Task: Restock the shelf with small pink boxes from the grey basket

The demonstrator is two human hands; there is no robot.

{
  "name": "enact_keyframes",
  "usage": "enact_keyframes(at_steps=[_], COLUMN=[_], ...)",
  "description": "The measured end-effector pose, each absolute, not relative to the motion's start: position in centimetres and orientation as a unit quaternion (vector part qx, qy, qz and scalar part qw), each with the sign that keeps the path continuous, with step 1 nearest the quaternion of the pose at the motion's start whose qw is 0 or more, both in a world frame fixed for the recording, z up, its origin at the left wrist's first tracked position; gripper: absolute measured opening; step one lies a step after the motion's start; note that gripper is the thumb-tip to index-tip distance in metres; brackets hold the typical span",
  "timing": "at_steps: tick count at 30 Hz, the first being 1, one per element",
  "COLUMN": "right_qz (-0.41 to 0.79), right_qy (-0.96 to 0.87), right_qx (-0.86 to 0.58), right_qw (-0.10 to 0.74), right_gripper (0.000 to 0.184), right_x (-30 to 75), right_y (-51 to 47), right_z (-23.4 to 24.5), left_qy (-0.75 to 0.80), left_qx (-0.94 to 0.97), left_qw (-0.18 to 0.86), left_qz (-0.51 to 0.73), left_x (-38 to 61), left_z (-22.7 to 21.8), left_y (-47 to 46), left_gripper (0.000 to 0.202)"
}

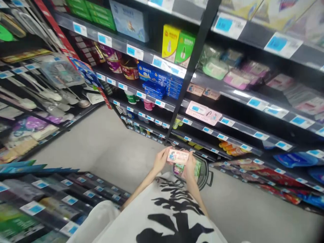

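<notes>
Between my two hands is a small pale pink box (178, 156) with red lettering and a blue figure printed on it. My left hand (161, 160) grips its left end, and my right hand (190, 165) closes round its right end. The box is held level in front of my body, above a dark shopping basket (202, 180) on the floor. Several colourful packages (197, 168) lie in the basket, partly hidden by my right hand and the box. Similar pink boxes (195, 89) sit on the shelf ahead.
Tall dark shelves (192, 71) with price tags stand ahead, holding yellow and green boxes (178, 45), blue boxes (154, 81) and soap dishes (236, 77). More racks (48, 118) line the left, and a low shelf (68, 189) is close at my left. Grey floor (106, 145) runs between them.
</notes>
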State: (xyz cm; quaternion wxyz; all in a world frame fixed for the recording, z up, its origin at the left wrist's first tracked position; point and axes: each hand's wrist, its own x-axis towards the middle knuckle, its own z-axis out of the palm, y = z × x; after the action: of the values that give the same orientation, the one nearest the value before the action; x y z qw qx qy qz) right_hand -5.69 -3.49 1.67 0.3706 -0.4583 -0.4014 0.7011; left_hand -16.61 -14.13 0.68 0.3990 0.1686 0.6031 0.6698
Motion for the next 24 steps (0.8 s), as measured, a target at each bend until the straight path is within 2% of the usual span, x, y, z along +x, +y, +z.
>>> enact_keyframes(at_steps=[7, 13, 16, 20, 22, 24], right_qz=[0.718, 0.717, 0.643, 0.521, 0.451, 0.39], right_qy=[-0.394, -0.436, -0.558, -0.731, -0.79, -0.825], right_qx=[-0.452, -0.416, -0.37, -0.237, -0.15, -0.067], right_qw=[0.353, 0.351, 0.372, 0.373, 0.387, 0.403], right_gripper=[0.068, 0.066, 0.057, 0.035, 0.037, 0.046], right_x=[-5.8, -5.3, -4.6, -3.9, -4.0, -4.3], right_y=[-4.1, -4.8, -5.7, -7.3, -8.0, -8.7], right_z=[1.2, 2.9, 4.2, 6.4, 7.5, 8.3], left_qy=[0.639, 0.661, 0.6, 0.417, 0.34, 0.33], left_qx=[0.226, 0.343, 0.316, 0.235, 0.193, 0.165], left_qw=[0.345, 0.266, 0.317, 0.406, 0.438, 0.448], left_qz=[0.649, 0.612, 0.663, 0.778, 0.81, 0.814], left_x=[-16.4, -15.9, -15.7, -15.4, -15.1, -14.5], left_z=[0.4, 0.2, 0.6, 2.4, 3.5, 4.3], left_y=[-15.8, -15.6, -15.0, -14.2, -14.1, -14.7], left_gripper=[0.072, 0.095, 0.104, 0.11, 0.11, 0.105])
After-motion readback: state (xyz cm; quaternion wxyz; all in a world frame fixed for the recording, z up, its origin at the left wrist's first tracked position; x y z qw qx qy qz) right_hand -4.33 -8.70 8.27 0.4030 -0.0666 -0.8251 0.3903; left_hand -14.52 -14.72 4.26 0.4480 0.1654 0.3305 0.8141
